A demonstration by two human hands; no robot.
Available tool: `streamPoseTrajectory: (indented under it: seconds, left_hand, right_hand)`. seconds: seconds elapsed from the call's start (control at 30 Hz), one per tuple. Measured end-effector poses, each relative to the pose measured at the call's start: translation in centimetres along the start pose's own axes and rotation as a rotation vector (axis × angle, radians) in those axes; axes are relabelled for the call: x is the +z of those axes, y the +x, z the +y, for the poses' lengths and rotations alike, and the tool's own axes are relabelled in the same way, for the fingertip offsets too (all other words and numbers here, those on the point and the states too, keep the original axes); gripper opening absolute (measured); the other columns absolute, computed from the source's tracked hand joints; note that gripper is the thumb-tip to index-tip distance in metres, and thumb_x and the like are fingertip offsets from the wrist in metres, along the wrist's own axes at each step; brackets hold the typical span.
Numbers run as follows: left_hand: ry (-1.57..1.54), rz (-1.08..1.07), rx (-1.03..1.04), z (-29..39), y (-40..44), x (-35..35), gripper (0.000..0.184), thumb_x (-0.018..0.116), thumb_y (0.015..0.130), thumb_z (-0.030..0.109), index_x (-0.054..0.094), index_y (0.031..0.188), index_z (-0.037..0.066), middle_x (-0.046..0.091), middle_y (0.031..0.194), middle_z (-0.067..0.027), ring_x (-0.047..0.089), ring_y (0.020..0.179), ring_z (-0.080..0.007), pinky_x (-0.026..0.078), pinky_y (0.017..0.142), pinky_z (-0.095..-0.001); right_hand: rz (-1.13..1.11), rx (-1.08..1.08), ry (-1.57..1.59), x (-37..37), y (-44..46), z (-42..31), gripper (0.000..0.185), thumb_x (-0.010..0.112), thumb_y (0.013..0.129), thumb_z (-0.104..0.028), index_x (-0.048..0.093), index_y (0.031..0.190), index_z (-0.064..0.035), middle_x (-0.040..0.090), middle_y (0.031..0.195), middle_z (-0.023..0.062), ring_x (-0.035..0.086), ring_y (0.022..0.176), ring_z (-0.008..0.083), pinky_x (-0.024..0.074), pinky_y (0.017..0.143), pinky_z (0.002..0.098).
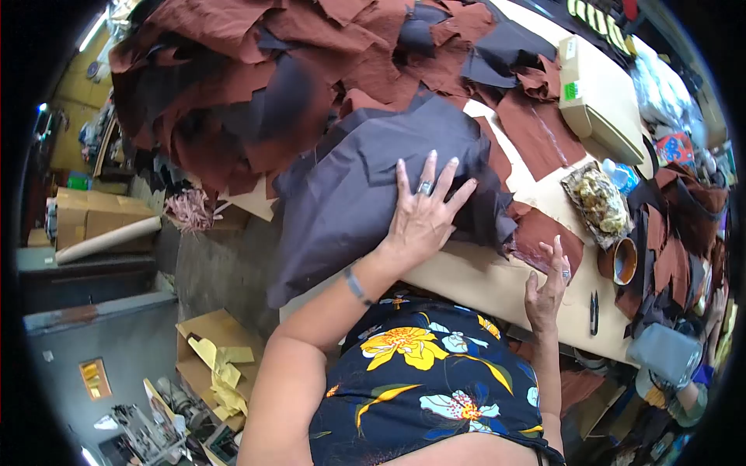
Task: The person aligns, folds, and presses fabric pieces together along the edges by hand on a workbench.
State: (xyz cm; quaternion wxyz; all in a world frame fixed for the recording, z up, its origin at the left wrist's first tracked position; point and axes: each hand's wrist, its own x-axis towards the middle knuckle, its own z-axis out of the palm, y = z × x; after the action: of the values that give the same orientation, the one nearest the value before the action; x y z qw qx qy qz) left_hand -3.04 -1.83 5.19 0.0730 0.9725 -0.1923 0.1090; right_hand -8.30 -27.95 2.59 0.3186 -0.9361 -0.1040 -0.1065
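Note:
My left hand (426, 206) lies with its fingers spread on a large, crumpled sheet of dark purple-grey fabric (334, 202). A ring and a wristband show on that arm. Over the table's near edge, my right hand (549, 287) is raised with its fingers apart and holds nothing I can see. Just beyond it lies a flat reddish-brown fabric piece (548, 237). Part of the dark sheet hangs past the table edge on the left. A tall heap of reddish-brown and dark fabric pieces (233, 78) rises behind the sheet.
To the right on the table (482, 291) are a pale box (602, 101), a plastic-wrapped bundle (598, 203), a brown tape roll (622, 261) and black thread snips (594, 313). Cardboard boxes (101, 221) stand at left. Another person's hand (688, 396) shows at lower right.

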Motion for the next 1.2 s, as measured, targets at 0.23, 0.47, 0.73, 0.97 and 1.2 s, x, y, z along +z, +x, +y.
streamPoseTrajectory:
  seconds: [0.23,0.47,0.73,0.97,1.2]
  left_hand:
    - [-0.012,0.021,0.109,1.2,1.3,4.9,0.044,0.066,0.072,0.027,0.06,0.111,0.008,0.052,0.094,-0.0089,0.049,0.106,-0.0271,0.021,0.103,-0.0621]
    - [-0.078,0.049,0.205,1.8,0.6,5.0,0.032,0.061,0.072,0.023,0.061,0.099,0.007,0.055,0.098,-0.0066,0.052,0.103,-0.0212,0.023,0.105,-0.0564]
    - [-0.072,0.034,0.21,1.5,0.3,5.8,0.026,0.06,0.071,0.015,0.055,0.094,0.006,0.055,0.094,-0.0074,0.055,0.09,-0.0246,0.035,0.091,-0.0465]
    - [-0.848,0.18,-0.285,-3.0,6.5,-1.5,0.028,0.048,0.09,0.017,0.053,0.104,-0.007,0.059,0.096,-0.0294,0.055,0.089,-0.0444,0.042,0.08,-0.0451]
    - [-1.591,0.534,-0.544,-16.8,11.8,-10.1,0.051,0.05,0.093,0.043,0.054,0.119,-0.001,0.059,0.114,-0.0091,0.056,0.102,-0.0211,0.044,0.091,-0.033]
  right_hand:
    - [0.012,-0.086,-0.001,0.0,1.4,-0.1,0.074,0.052,0.071,0.007,0.032,0.141,-0.0067,0.06,0.113,0.0089,0.052,0.109,0.0247,0.0222,0.107,0.0443]
    - [0.074,-0.03,-0.009,-1.3,0.2,0.8,0.07,0.05,0.072,0.008,0.035,0.138,-0.0064,0.061,0.113,0.009,0.053,0.111,0.0224,0.0219,0.107,0.0447]
    - [0.118,0.102,0.009,-2.2,-1.6,2.0,0.07,0.048,0.072,0.008,0.034,0.139,-0.0072,0.059,0.112,0.009,0.052,0.112,0.0242,0.0224,0.107,0.0457]
    - [0.185,0.144,0.063,-2.6,-2.1,3.0,0.069,0.05,0.071,0.009,0.036,0.137,-0.0069,0.06,0.11,0.0078,0.055,0.1,0.0209,0.024,0.107,0.0455]
    - [0.13,0.145,0.122,-1.7,-2.1,2.8,0.068,0.047,0.072,0.009,0.036,0.137,-0.0065,0.058,0.11,0.0082,0.055,0.098,0.0219,0.0242,0.106,0.047]
